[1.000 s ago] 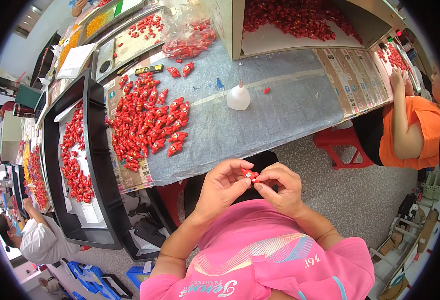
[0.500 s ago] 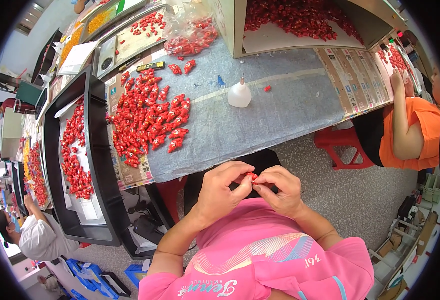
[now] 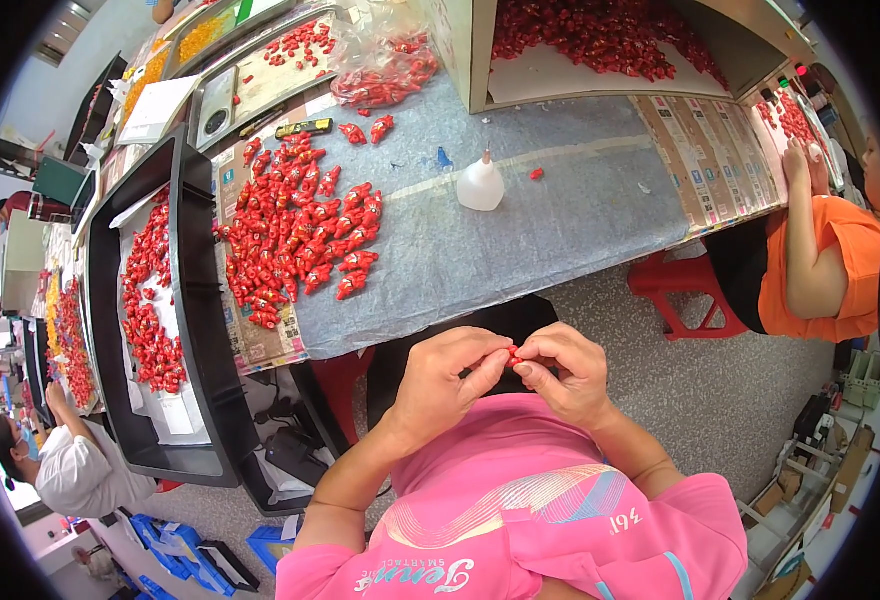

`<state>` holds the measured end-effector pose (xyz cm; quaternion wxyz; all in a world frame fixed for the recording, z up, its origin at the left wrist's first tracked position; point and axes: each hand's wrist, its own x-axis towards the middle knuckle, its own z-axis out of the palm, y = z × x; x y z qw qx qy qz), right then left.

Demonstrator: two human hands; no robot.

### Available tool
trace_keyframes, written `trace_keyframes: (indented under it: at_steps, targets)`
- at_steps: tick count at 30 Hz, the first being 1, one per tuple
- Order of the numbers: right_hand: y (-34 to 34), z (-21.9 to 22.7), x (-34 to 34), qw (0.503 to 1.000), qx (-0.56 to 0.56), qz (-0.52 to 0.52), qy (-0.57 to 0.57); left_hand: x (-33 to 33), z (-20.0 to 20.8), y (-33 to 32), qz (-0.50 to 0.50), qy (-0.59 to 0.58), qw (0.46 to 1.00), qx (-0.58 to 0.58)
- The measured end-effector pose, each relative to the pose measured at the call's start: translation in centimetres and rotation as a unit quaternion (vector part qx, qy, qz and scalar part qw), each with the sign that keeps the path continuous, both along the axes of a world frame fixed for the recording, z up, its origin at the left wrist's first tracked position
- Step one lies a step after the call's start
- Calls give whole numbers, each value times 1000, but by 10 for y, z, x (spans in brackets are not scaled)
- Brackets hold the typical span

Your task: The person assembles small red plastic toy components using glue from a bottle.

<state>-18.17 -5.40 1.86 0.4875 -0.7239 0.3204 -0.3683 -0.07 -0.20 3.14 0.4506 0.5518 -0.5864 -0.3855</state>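
Between my fingertips, in front of my body and off the table's near edge, is a small red plastic piece [image 3: 514,357]. My left hand [image 3: 450,380] pinches it from one side and my right hand [image 3: 567,372] from the other; the fingers cover most of it. On the table to the left lies a heap of red plastic figures [image 3: 300,225]. A white squeeze bottle [image 3: 480,186] with a thin tip stands upright on the blue-grey table cover [image 3: 560,225]. One small red part [image 3: 536,174] lies to the right of the bottle.
A black tray [image 3: 222,330] with more red pieces sits at the left. Behind are a clear bag of red pieces [image 3: 385,80] and an open box [image 3: 590,90] of red parts. A person in orange [image 3: 825,260] works at the right, another in white [image 3: 85,465] at the left.
Both hands stay together at nearly the same spot, with slight shifts of the fingers around the red piece. My right hand has moved a little up and to the right.
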Motion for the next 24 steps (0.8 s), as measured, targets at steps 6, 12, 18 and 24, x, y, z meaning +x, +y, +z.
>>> trace_keyframes:
  at_steps: [6, 12, 18, 24]
  targets:
    - [1, -2, -1, 1000, -9, 6, 0, -3, 0, -1, 4, -2, 1000, -5]
    - [1, -4, -1, 999, 40, 10, -21, -5, -7, 2, 18, 6, 1000, 0]
    - [-1, -5, -2, 997, 71, 17, -22, -3, -3, 0, 16, 29, 999, -7]
    - [1, -7, -3, 997, 74, 16, -26, -2, -4, 0, 11, 31, 999, 6]
